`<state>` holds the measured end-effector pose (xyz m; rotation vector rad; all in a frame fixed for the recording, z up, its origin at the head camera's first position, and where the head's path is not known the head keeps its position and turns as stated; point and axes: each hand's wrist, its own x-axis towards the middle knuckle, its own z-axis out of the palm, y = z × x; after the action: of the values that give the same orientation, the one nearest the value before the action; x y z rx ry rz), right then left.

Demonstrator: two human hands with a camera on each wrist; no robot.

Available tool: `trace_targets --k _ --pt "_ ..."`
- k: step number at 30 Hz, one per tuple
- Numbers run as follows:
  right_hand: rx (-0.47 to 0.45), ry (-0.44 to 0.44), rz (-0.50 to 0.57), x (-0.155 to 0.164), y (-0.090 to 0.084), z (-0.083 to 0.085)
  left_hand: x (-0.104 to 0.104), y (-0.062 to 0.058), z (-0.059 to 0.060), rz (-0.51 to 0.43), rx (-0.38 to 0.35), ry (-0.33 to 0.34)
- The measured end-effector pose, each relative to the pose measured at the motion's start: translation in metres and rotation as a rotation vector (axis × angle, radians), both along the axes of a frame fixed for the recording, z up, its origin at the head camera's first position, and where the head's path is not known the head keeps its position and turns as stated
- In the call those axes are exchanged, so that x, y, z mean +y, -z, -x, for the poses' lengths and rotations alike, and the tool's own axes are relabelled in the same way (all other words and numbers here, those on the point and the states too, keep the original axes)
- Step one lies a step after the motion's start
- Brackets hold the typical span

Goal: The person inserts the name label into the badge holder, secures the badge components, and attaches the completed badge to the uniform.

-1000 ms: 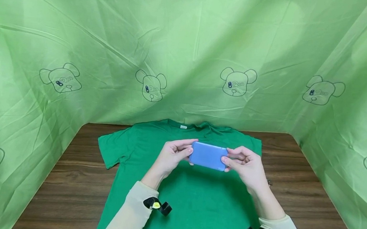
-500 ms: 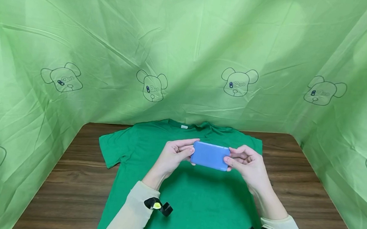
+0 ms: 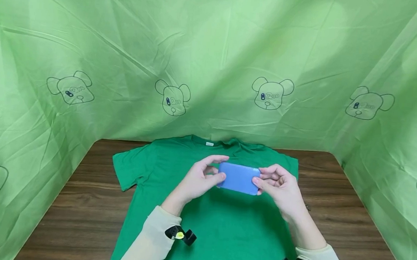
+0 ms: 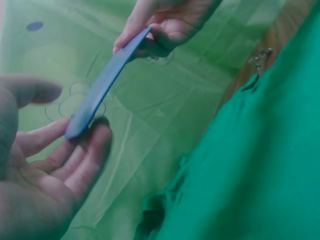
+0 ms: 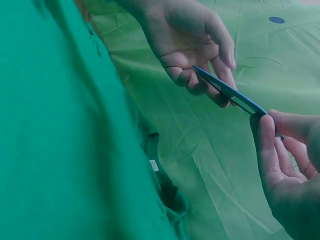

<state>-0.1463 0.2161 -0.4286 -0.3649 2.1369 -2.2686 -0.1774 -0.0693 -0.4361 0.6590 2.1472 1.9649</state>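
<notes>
A thin, flat blue rectangular case (image 3: 239, 178) is held up between both hands, above a green T-shirt (image 3: 222, 229) spread on the table. My left hand (image 3: 198, 180) pinches its left end, the thumb on the near face and other fingers behind; the index finger is raised clear of the upper edge. My right hand (image 3: 281, 188) pinches the right end, thumb in front and fingers behind. In the left wrist view the case (image 4: 105, 87) appears nearly edge-on. The right wrist view also shows the case (image 5: 230, 90) from its edge; its far face is mostly hidden.
The wooden table (image 3: 89, 202) shows on both sides of the shirt. Light green cloth (image 3: 214, 57) printed with bear heads hangs behind and at both sides. A small, unclear object (image 4: 261, 57) lies on the wood beside the shirt.
My left index finger has lifted off the case's upper edge, and the left thumb has shifted slightly inward across its face. The right hand keeps its grip, and the shirt stays put.
</notes>
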Motion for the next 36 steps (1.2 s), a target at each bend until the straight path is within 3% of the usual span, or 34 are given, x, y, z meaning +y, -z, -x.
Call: trace_targets --k 5,11,18,21,27,36 --pt "-0.031 0.017 -0.037 0.003 0.0 0.0 0.008 0.0 -0.002 0.217 0.161 0.028" --pt "-0.047 0.011 -0.071 0.004 -0.001 0.0 0.014 0.001 -0.005 0.296 0.209 0.035" --pt "-0.058 -0.012 -0.098 0.004 -0.003 0.0 0.018 0.007 -0.006 0.433 0.316 0.048" --pt "-0.057 -0.028 -0.109 0.005 -0.003 -0.001 0.02 0.01 -0.005 0.453 0.317 0.043" --pt "0.011 -0.071 -0.175 0.013 -0.007 0.0 0.021 0.013 -0.006 0.401 0.277 0.029" --pt "0.146 -0.033 -0.446 0.053 -0.009 0.01 0.016 0.014 -0.006 0.357 0.217 0.002"
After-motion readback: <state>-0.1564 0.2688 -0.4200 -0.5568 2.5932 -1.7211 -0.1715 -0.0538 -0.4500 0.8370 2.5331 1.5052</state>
